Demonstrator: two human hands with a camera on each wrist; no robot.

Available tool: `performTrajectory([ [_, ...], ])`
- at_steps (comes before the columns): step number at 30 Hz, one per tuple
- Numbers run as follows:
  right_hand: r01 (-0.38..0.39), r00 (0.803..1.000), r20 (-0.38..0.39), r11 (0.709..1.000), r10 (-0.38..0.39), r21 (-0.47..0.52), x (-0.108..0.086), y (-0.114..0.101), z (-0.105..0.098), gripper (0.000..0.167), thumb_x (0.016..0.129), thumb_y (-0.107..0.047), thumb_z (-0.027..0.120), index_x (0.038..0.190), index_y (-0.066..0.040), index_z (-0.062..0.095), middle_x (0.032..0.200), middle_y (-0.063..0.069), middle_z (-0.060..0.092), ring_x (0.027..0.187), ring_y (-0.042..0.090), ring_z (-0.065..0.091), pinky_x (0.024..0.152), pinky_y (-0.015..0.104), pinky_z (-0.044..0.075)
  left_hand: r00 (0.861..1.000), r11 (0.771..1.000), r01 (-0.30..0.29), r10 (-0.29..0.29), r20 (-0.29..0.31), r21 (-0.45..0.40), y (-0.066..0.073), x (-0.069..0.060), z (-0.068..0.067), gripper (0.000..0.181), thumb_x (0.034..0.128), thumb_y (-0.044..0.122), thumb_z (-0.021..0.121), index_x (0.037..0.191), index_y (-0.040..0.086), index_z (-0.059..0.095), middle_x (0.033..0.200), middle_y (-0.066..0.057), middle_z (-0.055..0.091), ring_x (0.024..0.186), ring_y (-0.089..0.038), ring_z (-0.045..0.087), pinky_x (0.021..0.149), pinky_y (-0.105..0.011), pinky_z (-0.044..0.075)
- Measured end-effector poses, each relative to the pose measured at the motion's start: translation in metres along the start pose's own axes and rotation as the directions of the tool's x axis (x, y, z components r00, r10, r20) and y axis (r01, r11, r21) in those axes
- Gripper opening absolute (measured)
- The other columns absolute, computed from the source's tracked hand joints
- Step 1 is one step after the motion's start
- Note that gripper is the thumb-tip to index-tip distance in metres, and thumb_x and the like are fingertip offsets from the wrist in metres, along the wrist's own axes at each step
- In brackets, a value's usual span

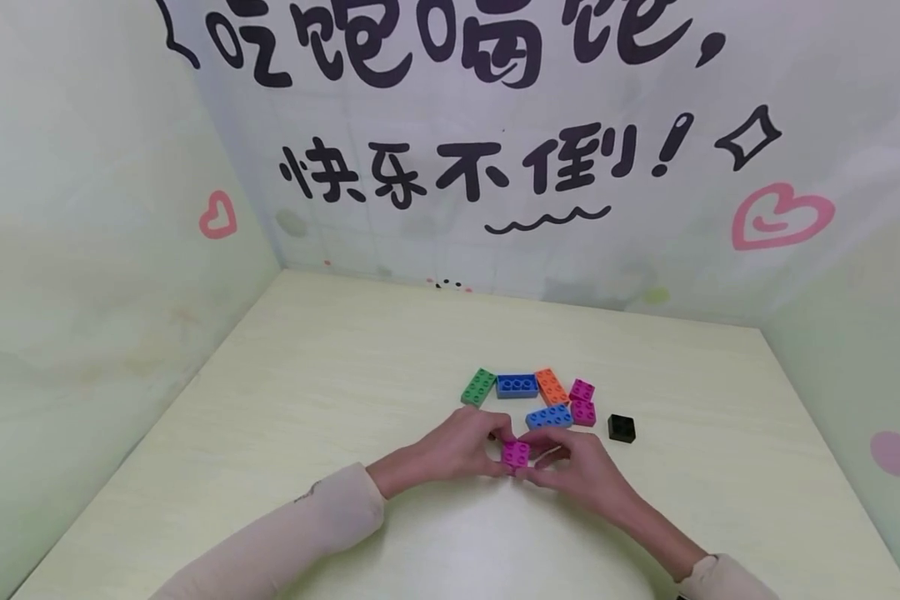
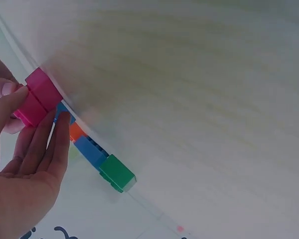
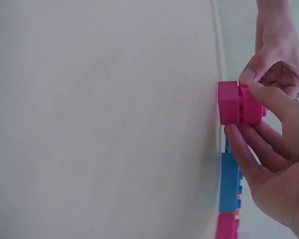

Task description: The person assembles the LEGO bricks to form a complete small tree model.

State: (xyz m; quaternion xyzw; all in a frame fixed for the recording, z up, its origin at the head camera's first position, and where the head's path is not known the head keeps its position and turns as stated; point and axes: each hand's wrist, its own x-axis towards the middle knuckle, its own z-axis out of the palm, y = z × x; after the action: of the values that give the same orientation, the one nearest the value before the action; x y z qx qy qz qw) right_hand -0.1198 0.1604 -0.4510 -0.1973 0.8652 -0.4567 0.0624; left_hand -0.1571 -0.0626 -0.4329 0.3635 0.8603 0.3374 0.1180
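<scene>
Two pink square building bricks (image 1: 515,454) stand one on top of the other between the hands. A thin gap shows between them in the right wrist view, where the lower brick (image 3: 228,103) rests on the table and the upper brick (image 3: 251,106) has studs facing up. My left hand (image 1: 461,446) pinches the upper brick from the left, thumb at the near side. My right hand (image 1: 588,471) pinches it from the right with thumb and fingers. Fingers partly cover the stack in the head view.
Beyond the hands lie a green brick (image 1: 478,387), a dark blue brick (image 1: 517,386) with its hollow underside up, an orange brick (image 1: 552,387) and a light blue brick (image 1: 549,417). Two magenta bricks (image 1: 582,412) sit beside these. A black brick (image 1: 622,428) lies farther right.
</scene>
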Motion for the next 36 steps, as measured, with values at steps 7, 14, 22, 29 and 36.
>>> performTrajectory([
  [7, -0.106, 0.993, -0.028, 0.972, 0.114, 0.212, -0.006, 0.006, 0.000, 0.037, 0.077, -0.027, 0.085, 0.110, -0.013, 0.074, 0.103, 0.004, 0.072, 0.087, 0.019, 0.071, 0.075, 0.027, 0.056, 0.996, 0.972, 0.070, -0.081, -0.041, -0.225, -0.009, 0.000, 0.008, 0.029, 0.0727, 0.010, 0.088, 0.094, 0.013, 0.069, 0.086, 0.014, 0.068, 0.084, -0.004, 0.066, 0.077, -0.018, 0.052],
  [14, -0.146, 0.987, -0.018, 0.930, 0.161, 0.338, -0.010, 0.014, 0.004, 0.037, 0.078, -0.023, 0.084, 0.113, -0.015, 0.075, 0.107, 0.004, 0.073, 0.094, 0.020, 0.071, 0.079, 0.030, 0.056, 0.975, 0.893, 0.166, -0.212, -0.066, -0.419, -0.009, -0.004, 0.018, 0.028, 0.0704, 0.006, 0.088, 0.092, 0.014, 0.072, 0.088, 0.011, 0.071, 0.084, -0.006, 0.068, 0.078, -0.019, 0.053],
  [22, -0.193, 0.977, -0.009, 0.905, 0.212, 0.379, -0.006, 0.013, 0.004, 0.038, 0.074, -0.025, 0.087, 0.110, -0.017, 0.076, 0.104, 0.002, 0.073, 0.094, 0.021, 0.071, 0.080, 0.030, 0.055, 0.955, 0.717, 0.196, -0.294, -0.034, -0.669, -0.015, -0.007, 0.025, 0.028, 0.0731, 0.014, 0.086, 0.099, 0.017, 0.076, 0.094, 0.004, 0.074, 0.091, -0.012, 0.070, 0.084, -0.025, 0.053],
  [29, -0.196, 0.975, -0.012, 0.888, 0.221, 0.416, -0.005, 0.009, 0.000, 0.040, 0.074, -0.021, 0.087, 0.111, -0.014, 0.076, 0.104, 0.004, 0.073, 0.094, 0.022, 0.071, 0.079, 0.032, 0.056, 0.970, 0.736, 0.143, -0.237, -0.055, -0.662, -0.014, -0.006, 0.022, 0.026, 0.0736, 0.011, 0.086, 0.096, 0.016, 0.075, 0.093, 0.004, 0.075, 0.091, -0.013, 0.071, 0.083, -0.026, 0.054],
  [36, -0.152, 0.986, -0.019, 0.929, 0.168, 0.336, -0.007, 0.018, -0.012, 0.043, 0.078, -0.028, 0.084, 0.118, -0.015, 0.073, 0.113, 0.003, 0.071, 0.101, 0.020, 0.068, 0.082, 0.030, 0.055, 0.971, 0.762, 0.168, -0.239, -0.031, -0.626, -0.015, -0.007, 0.024, 0.027, 0.0757, 0.011, 0.085, 0.100, 0.013, 0.073, 0.096, 0.003, 0.074, 0.091, -0.010, 0.070, 0.080, -0.024, 0.054],
])
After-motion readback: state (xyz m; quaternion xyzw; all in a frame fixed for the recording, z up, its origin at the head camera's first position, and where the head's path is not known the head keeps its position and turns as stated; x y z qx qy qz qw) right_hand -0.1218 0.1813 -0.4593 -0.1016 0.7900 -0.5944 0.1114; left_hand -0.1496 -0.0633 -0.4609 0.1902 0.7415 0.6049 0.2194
